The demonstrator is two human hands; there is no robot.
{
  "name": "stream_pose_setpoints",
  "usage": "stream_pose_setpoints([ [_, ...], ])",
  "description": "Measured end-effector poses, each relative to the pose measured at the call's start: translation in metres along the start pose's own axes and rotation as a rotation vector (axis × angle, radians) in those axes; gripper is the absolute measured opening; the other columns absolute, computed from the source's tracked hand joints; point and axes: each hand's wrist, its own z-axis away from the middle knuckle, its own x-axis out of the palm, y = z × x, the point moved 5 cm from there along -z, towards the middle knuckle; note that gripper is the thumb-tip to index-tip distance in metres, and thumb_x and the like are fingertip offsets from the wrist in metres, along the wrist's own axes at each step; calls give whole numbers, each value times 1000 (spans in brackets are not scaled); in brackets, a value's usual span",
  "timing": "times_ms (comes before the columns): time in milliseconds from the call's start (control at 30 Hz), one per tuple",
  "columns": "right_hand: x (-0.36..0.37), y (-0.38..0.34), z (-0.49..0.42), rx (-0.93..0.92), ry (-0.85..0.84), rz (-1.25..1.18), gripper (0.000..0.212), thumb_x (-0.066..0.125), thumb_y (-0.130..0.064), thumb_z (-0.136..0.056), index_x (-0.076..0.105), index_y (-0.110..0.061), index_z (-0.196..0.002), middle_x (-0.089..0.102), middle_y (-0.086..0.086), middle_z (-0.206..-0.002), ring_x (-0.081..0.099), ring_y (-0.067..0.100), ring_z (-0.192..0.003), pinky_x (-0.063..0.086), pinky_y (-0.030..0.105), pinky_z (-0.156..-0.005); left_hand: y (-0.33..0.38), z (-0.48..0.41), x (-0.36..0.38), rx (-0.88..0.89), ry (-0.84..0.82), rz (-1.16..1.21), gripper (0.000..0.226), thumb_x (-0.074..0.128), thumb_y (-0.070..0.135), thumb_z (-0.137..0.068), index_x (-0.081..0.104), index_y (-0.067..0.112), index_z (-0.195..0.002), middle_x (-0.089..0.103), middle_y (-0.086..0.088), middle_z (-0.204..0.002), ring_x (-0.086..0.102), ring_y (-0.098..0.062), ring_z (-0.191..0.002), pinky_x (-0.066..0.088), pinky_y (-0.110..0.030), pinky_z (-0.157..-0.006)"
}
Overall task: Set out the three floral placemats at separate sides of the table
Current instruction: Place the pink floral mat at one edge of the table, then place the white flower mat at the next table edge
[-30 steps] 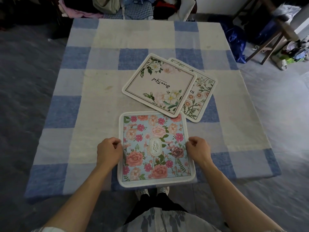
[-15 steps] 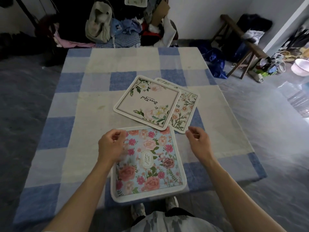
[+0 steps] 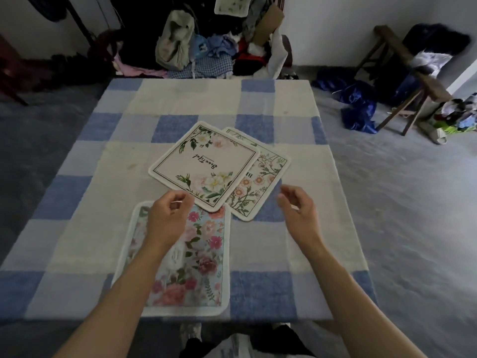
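Observation:
A blue placemat with pink roses lies flat at the table's near edge, partly under my left forearm. A cream placemat with white flowers and script lies at the table's middle, overlapping a daisy-patterned placemat on its right. My left hand hovers over the blue mat's far end, fingers loosely curled, holding nothing. My right hand hovers over the cloth just right of the daisy mat, fingers apart and empty.
The table wears a blue-and-cream checked cloth. A heap of clothes and bags stands beyond the far edge. A blue cloth and a wooden stool sit on the grey floor to the right.
Both hands have let go of the blue rose placemat and moved forward toward the two overlapping mats. The camera view has tilted up.

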Motion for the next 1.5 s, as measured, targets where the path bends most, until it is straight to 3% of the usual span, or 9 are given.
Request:
stream_pose_setpoints([
  [200, -52, -21, -21, -60, -137, -7, 15, 64, -30, -91, 63, -40, -103, 67, -26, -98, 63, -2, -95, 53, 13, -73, 48, 34, 51, 45, 82, 86, 12, 65, 41, -90, 69, 30, -95, 72, 8, -93, 64, -4, -77, 52, -23, -69],
  [300, -72, -28, -25, -79, -149, 0, 17, 64, -27, -93, 64, -33, -109, 68, -18, -100, 63, -1, -96, 52, 13, -74, 64, 42, 63, 57, 97, 192, 2, 66, 33, -92, 68, 33, -93, 71, 6, -92, 66, -5, -74, 52, -15, -59],
  [400, -85, -27, -28, -72, -140, 33, 23, 63, -23, -94, 61, -27, -117, 67, -10, -104, 62, -2, -96, 49, 8, -73, 62, 40, 70, 27, 112, 299, 19, 66, 30, -92, 64, 24, -109, 68, 4, -99, 66, -9, -79, 51, -12, -55],
  [533, -95, -23, -30, -41, -180, 94, 27, 62, -24, -95, 60, -25, -122, 67, -7, -107, 63, 3, -96, 55, 17, -77, 55, 38, 80, 43, 150, 367, 22, 66, 33, -91, 63, 27, -112, 67, -2, -108, 66, -17, -98, 57, -21, -63],
  [667, -115, -31, -41, -56, -214, 140, 29, 62, -27, -95, 59, -26, -124, 66, -8, -110, 62, -1, -97, 51, 9, -74, 64, 48, 98, 65, 176, 378, 16, 66, 43, -86, 67, 35, -100, 70, -1, -102, 68, -28, -94, 60, -44, -76],
  [867, -157, -30, -76, -50, -208, 20, 27, 60, -27, -96, 59, -25, -123, 66, -3, -110, 64, 12, -102, 55, 30, -87, 93, 44, 141, 74, 176, 298, 20, 66, 38, -89, 66, 26, -106, 70, 0, -102, 66, -19, -96, 57, -40, -79],
  [1067, -229, 0, -126, -92, -287, -65, 27, 62, -21, -95, 59, -24, -122, 66, -4, -110, 63, 4, -97, 51, 16, -78, 141, 43, 229, 59, 264, 295, 15, 65, 36, -85, 66, 28, -98, 70, -4, -98, 66, -14, -84, 55, -28, -63],
  [1367, -332, 0, -213, -147, -471, -108, 25, 62, -24, -94, 62, -23, -119, 68, -3, -110, 65, 19, -103, 54, 52, -90, 225, 77, 341, 18, 473, 398, 5, 64, 20, -93, 65, 17, -96, 69, -2, -89, 63, -10, -80, 55, -26, -63],
  [1500, -335, -14, -236, -193, -522, -104, 27, 60, -24, -95, 61, -20, -122, 68, -3, -112, 64, 17, -105, 52, 49, -95, 236, 88, 350, -26, 550, 407, 11, 60, 13, -95, 63, 6, -103, 65, -8, -89, 60, -15, -81, 51, -35, -67],
])
